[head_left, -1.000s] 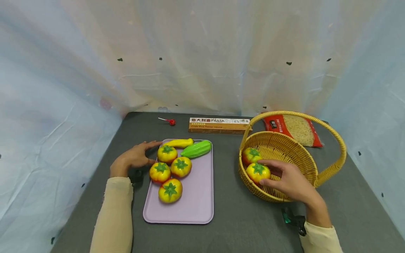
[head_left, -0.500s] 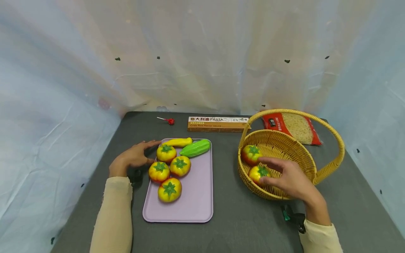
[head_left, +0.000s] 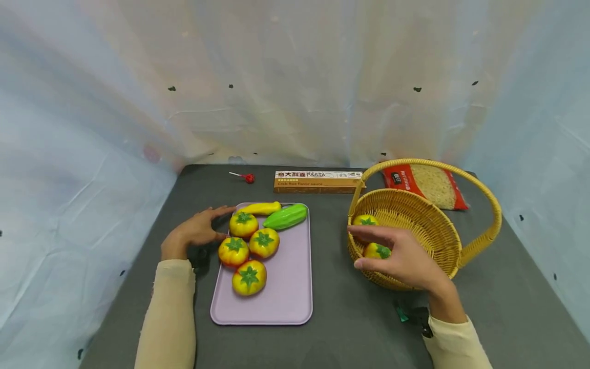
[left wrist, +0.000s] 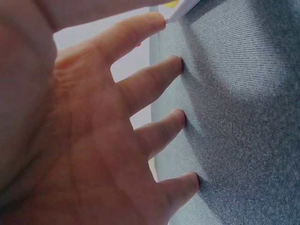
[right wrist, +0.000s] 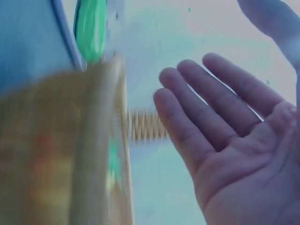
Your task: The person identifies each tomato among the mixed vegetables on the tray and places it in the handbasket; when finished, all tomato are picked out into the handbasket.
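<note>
My left hand [head_left: 195, 229] rests at the left edge of a lilac tray [head_left: 290, 277], fingers spread, holding nothing. In the left wrist view its fingertips touch the grey tabletop. Several yellow-red toy persimmons [head_left: 264, 243] lie on the tray with a green ridged vegetable [head_left: 286, 217] and a yellow one [head_left: 260, 208]. Above the near left side of a wicker basket [head_left: 415, 215], my right hand [head_left: 410, 256] hovers empty, its fingers extended. Two persimmons sit inside the basket, one farther back [head_left: 366, 220] and one nearer [head_left: 375, 250]; the hand partly covers both.
The basket's tall handle [head_left: 481, 246] arches over it to the right. Behind stand a pasta box [head_left: 318, 183] and a red bag [head_left: 438, 187] of pale pieces. A lollipop [head_left: 249, 178] lies at the back left. Plastic sheeting [head_left: 295, 102] surrounds the table.
My right hand has let go of the nearer persimmon, which stays in the basket, and has risen and moved left. The left hand has kept its place at the tray.
</note>
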Demonstrator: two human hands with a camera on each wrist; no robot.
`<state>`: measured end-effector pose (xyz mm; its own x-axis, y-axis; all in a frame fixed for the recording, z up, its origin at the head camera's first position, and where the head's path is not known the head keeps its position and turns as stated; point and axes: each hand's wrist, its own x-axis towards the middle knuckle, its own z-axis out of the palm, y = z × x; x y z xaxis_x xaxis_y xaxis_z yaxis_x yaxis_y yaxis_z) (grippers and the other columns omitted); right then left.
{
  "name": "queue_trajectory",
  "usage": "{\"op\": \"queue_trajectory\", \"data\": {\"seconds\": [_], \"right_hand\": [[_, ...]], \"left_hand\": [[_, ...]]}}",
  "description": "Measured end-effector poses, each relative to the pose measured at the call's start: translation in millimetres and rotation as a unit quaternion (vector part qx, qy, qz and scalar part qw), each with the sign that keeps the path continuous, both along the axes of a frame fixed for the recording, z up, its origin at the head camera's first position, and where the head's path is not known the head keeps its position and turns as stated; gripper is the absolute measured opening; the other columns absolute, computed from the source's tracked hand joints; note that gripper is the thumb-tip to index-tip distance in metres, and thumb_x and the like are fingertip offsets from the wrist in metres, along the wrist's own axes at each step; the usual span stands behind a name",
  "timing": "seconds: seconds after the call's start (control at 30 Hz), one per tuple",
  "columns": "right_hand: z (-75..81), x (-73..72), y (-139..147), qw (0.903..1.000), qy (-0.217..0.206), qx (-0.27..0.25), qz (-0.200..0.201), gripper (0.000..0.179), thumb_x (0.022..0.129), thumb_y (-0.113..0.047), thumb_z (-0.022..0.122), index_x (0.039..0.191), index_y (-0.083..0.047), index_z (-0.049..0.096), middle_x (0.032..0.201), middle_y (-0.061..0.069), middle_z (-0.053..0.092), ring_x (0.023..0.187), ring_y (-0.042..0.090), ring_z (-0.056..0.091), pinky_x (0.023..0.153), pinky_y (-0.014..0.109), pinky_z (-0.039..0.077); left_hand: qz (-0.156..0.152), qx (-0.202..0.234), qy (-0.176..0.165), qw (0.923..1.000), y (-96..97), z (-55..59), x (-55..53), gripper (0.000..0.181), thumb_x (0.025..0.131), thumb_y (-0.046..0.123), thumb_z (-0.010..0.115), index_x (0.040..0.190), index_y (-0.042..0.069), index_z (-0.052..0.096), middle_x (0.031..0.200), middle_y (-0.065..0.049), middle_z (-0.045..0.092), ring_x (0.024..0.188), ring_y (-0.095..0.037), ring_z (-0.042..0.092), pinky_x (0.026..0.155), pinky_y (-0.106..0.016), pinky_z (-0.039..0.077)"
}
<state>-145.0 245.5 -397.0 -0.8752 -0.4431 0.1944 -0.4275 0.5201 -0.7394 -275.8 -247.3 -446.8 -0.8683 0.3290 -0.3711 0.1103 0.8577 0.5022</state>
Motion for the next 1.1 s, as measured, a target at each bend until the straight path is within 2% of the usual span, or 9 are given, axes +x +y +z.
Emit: {"op": "queue_trajectory", "data": {"seconds": [0.13, 0.2, 0.33, 0.47, 0.73, 0.83, 0.93, 1.0, 1.1], "right_hand": [[4.8, -7.5, -30, 0.9993, -0.016, -0.006, 0.033, 0.063, 0.090, -0.031, 0.093, 0.149, -0.026, 0.069, 0.145, -0.008, 0.073, 0.126, 0.014, 0.073, 0.110, 0.048, 0.060], [5.2, -13.6, -45, 0.9976, -0.035, -0.024, 0.055, 0.064, 0.090, -0.032, 0.093, 0.150, -0.027, 0.069, 0.147, -0.008, 0.072, 0.135, 0.015, 0.069, 0.113, 0.052, 0.058], [2.8, -29.4, -74, 0.9925, -0.064, -0.055, 0.088, 0.064, 0.090, -0.031, 0.093, 0.149, -0.026, 0.069, 0.148, -0.008, 0.071, 0.141, 0.018, 0.066, 0.119, 0.051, 0.053], [-4.6, -47.3, -99, 0.9885, -0.067, -0.068, 0.118, 0.064, 0.090, -0.028, 0.093, 0.149, -0.025, 0.069, 0.148, -0.009, 0.071, 0.142, 0.021, 0.066, 0.122, 0.048, 0.051], [-32.6, -77.0, -137, 0.9772, -0.074, -0.109, 0.166, 0.065, 0.093, -0.022, 0.090, 0.153, -0.015, 0.066, 0.151, -0.005, 0.070, 0.144, 0.026, 0.064, 0.125, 0.044, 0.048], [-44.4, -84.3, -150, 0.9763, -0.091, -0.095, 0.172, 0.067, 0.093, -0.023, 0.090, 0.155, -0.014, 0.064, 0.156, -0.001, 0.066, 0.149, 0.025, 0.060, 0.128, 0.044, 0.044], [-53.3, -88.0, -158, 0.9797, -0.099, -0.050, 0.167, 0.070, 0.093, -0.028, 0.090, 0.156, -0.015, 0.063, 0.159, 0.001, 0.064, 0.151, 0.021, 0.056, 0.129, 0.043, 0.042], [-56.4, -88.5, -160, 0.9833, -0.094, -0.025, 0.154, 0.069, 0.092, -0.029, 0.091, 0.154, -0.013, 0.065, 0.156, 0.003, 0.066, 0.149, 0.020, 0.059, 0.127, 0.043, 0.045], [-56.8, -88.3, -161, 0.9878, -0.081, -0.013, 0.132, 0.064, 0.092, -0.025, 0.091, 0.150, -0.010, 0.068, 0.151, 0.005, 0.070, 0.142, 0.022, 0.065, 0.123, 0.044, 0.049]], "left_hand": [[-0.002, 0.000, 0.000, 1.0000, 0.7, -0.2, -0.9, 0.083, 0.101, 0.028, 0.079, 0.173, 0.025, 0.037, 0.181, -0.023, 0.023, 0.164, -0.061, 0.011, 0.123, -0.086, 0.016], [-0.002, 0.000, -0.002, 1.0000, 1.0, 0.0, -0.7, 0.084, 0.101, 0.028, 0.079, 0.173, 0.025, 0.037, 0.181, -0.023, 0.024, 0.164, -0.061, 0.011, 0.123, -0.087, 0.017], [-0.001, 0.000, -0.001, 1.0000, 1.1, -0.4, -0.3, 0.084, 0.101, 0.029, 0.079, 0.173, 0.025, 0.037, 0.181, -0.023, 0.024, 0.164, -0.061, 0.012, 0.122, -0.087, 0.018], [-0.002, 0.004, 0.001, 1.0000, 1.8, -2.0, 0.0, 0.084, 0.101, 0.029, 0.079, 0.173, 0.025, 0.037, 0.181, -0.021, 0.023, 0.164, -0.060, 0.010, 0.123, -0.087, 0.017], [-0.003, 0.002, 0.003, 1.0000, 1.6, -5.6, 0.5, 0.083, 0.100, 0.028, 0.079, 0.172, 0.025, 0.038, 0.181, -0.021, 0.025, 0.165, -0.060, 0.011, 0.123, -0.086, 0.017], [-0.003, -0.002, 0.009, 1.0000, 0.4, -4.4, 0.3, 0.083, 0.100, 0.028, 0.080, 0.172, 0.025, 0.039, 0.179, -0.023, 0.028, 0.164, -0.061, 0.013, 0.122, -0.087, 0.019], [-0.002, -0.004, 0.012, 0.9999, -0.4, -2.9, 0.1, 0.083, 0.099, 0.027, 0.080, 0.172, 0.024, 0.039, 0.179, -0.023, 0.028, 0.164, -0.061, 0.014, 0.122, -0.087, 0.019], [-0.002, -0.004, 0.011, 0.9999, -0.2, -1.8, 0.1, 0.083, 0.099, 0.028, 0.080, 0.172, 0.025, 0.039, 0.180, -0.022, 0.027, 0.164, -0.060, 0.013, 0.122, -0.087, 0.018], [-0.002, -0.002, 0.009, 1.0000, 0.6, -0.7, 0.4, 0.083, 0.099, 0.029, 0.079, 0.172, 0.025, 0.039, 0.181, -0.020, 0.026, 0.165, -0.060, 0.012, 0.123, -0.086, 0.017]]}}
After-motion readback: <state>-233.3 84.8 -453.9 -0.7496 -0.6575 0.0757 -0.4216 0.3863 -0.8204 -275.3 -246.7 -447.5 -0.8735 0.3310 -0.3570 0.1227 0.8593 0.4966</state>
